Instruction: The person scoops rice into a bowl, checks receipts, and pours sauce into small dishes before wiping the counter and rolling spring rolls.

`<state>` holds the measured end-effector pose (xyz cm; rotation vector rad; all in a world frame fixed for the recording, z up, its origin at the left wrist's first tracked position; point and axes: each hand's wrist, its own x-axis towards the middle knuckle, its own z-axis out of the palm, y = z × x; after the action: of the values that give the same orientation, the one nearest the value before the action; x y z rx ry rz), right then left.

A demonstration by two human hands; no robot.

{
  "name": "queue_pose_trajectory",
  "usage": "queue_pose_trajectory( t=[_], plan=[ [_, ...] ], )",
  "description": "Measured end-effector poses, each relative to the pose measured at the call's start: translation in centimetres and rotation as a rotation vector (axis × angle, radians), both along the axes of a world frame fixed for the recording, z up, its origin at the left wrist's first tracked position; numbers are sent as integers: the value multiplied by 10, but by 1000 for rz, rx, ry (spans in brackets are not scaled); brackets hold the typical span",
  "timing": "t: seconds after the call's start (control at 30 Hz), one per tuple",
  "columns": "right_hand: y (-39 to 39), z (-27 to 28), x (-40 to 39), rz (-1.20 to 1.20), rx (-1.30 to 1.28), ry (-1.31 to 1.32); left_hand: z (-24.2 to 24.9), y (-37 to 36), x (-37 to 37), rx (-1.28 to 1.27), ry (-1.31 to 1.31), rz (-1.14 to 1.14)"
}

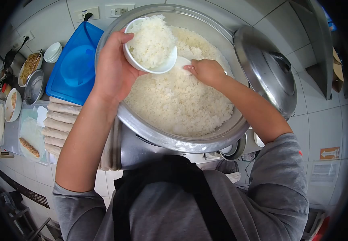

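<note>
My left hand point(117, 66) grips a white bowl point(164, 68) by its side, tilted over the big pot. Cooked rice point(152, 42) is heaped above the bowl's rim. My right hand point(206, 71) is closed on a white rice paddle point(182, 63), which sits just right of the bowl, over the rice; part of its blade is hidden behind the bowl. Below both hands is a wide metal pot point(158, 138) holding a large mass of white rice point(182, 104).
A metal lid point(266, 68) leans at the pot's right. To the left are a blue plastic container point(55, 82), rolled wraps point(57, 124), a brown filling strip point(29, 147) on a pale sheet, and a metal bowl point(34, 87). Wall sockets point(87, 14) are behind.
</note>
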<state>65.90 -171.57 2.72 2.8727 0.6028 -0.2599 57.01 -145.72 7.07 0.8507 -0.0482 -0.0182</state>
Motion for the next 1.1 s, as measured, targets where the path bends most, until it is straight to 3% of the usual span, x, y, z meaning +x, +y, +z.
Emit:
queue_pose_trajectory(
  t=[0.27,0.37,0.7,0.83,0.93,1.0,1.1],
  plan=[
    [-2,1,-32,105,-11,123,0,2,1,-75,-14,-100],
    [-9,-2,-41,189,58,58,2,0,-1,-74,28,-84],
    [-29,35,-67,119,-32,268,0,2,2,-49,18,-126],
    [-49,84,-63,24,299,352,4,-3,-1,37,55,-88],
    [-34,134,-66,-12,430,221,8,-7,-3,83,80,-93],
    [-10,146,-68,-9,430,-78,8,-8,-4,101,89,-102],
    [34,102,-86,82,365,-404,5,-3,1,57,105,-184]
  ],
)
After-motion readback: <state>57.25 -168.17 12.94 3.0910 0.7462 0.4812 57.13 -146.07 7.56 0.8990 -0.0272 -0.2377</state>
